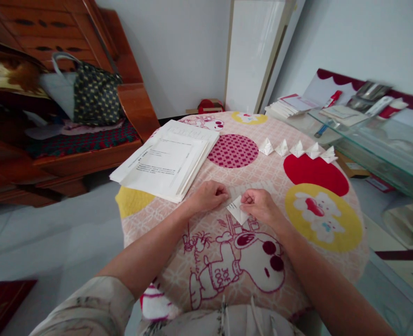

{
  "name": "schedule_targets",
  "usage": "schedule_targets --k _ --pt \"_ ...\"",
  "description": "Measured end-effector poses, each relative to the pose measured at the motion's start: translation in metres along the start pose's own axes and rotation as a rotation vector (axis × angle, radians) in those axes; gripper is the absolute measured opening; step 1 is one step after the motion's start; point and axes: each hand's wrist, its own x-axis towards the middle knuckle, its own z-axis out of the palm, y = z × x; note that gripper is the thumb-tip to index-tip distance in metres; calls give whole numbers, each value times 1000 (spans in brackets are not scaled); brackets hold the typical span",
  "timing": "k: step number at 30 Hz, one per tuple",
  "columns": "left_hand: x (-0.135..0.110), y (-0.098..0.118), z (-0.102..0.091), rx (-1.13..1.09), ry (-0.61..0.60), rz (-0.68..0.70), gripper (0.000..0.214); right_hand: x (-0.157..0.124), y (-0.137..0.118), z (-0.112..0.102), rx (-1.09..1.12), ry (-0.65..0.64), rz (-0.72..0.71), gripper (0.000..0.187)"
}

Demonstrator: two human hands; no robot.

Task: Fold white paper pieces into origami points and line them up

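Observation:
A small folded white paper (239, 212) with printed lines lies over the table in front of me, one corner pointing toward me. My right hand (260, 205) pinches its right side between thumb and fingers. Close by its left corner is my left hand (210, 196), fingers curled closed; whether they grip anything is hidden. Beyond my hands, several folded paper pieces (297, 149) with peaked tops stand in a row on the patterned tablecloth (171, 228). A stack of printed sheets (164, 161) rests to the left of them.
A glass-topped stand (353, 137) borders the table at right, carrying metal containers (369, 93) and a red marker (333, 99). More papers (290, 105) lie at the back right. On the left is a wooden bench (136, 105) with a dotted bag (97, 93).

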Motion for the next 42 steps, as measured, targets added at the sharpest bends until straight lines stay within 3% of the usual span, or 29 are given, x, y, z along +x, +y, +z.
schedule_targets --k 4,10,13,19,29,42 --pt "-1 1 3 -157 -123 -107 17 -1 -3 -1 -3 2 -2 6" --pt "-3 5 7 -180 -176 -192 24 -2 -4 -1 -11 3 -4 5" --pt "-4 7 7 -99 -179 -179 24 -1 -3 0 -4 -3 1 5" --pt "-3 12 11 319 -66 -5 22 0 -1 1 -16 8 1 7" --pt "-3 15 15 449 -4 -75 20 0 -15 6 -188 59 40 14" --pt "-2 11 6 103 -154 -201 11 4 -44 18 -488 58 155 12"
